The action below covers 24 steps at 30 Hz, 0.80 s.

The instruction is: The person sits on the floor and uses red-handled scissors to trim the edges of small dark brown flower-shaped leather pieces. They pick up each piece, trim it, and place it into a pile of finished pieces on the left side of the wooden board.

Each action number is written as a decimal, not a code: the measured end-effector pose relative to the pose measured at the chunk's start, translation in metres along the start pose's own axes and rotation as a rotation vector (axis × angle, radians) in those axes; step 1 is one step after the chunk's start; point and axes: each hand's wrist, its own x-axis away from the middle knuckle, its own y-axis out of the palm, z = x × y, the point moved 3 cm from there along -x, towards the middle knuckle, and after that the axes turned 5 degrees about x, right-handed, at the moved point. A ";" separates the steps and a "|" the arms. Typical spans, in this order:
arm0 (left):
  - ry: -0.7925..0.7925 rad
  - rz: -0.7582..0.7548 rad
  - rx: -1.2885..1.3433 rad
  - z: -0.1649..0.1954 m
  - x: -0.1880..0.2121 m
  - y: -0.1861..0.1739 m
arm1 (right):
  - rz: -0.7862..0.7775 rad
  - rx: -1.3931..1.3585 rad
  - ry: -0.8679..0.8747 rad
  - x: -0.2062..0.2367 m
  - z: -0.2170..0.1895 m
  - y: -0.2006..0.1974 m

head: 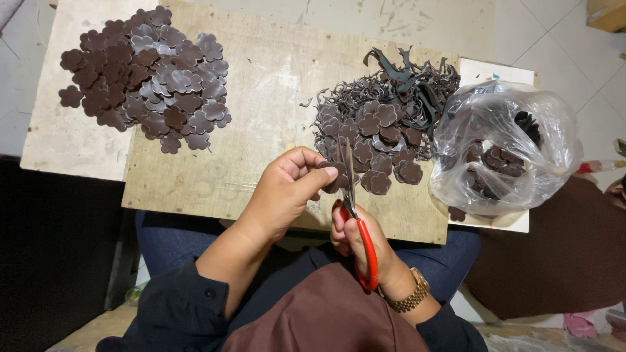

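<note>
My left hand (283, 192) pinches a small dark brown flower-shaped leather piece (334, 177) between thumb and fingers over the near edge of a wooden board (261, 124). My right hand (365, 244) grips red-handled scissors (357, 228), whose blades point up and are closing on that piece. Just beyond the blades lies a heap of uncut flower pieces and curly dark trimmings (388, 114).
A large pile of finished brown flower pieces (147, 75) lies at the board's far left. A clear plastic bag (505, 146) holding more pieces sits at the right on a white sheet. My lap is under the board. A gold watch is on my right wrist.
</note>
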 end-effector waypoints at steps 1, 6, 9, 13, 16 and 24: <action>-0.009 0.003 -0.002 0.001 0.000 0.000 | -0.001 -0.008 0.002 0.000 0.000 0.000; -0.053 -0.009 0.063 0.002 0.000 0.001 | 0.004 -0.022 0.023 0.000 0.002 0.000; -0.055 -0.014 0.085 0.002 0.000 -0.001 | 0.004 0.001 0.019 0.000 0.003 -0.001; -0.020 -0.006 0.051 0.002 0.000 -0.004 | 0.003 0.022 0.053 0.000 0.004 -0.002; -0.031 -0.001 0.051 0.003 0.001 -0.005 | -0.001 0.013 0.060 0.000 0.005 -0.001; -0.050 -0.005 0.087 0.008 0.001 -0.005 | -0.007 0.054 0.052 0.001 0.001 0.000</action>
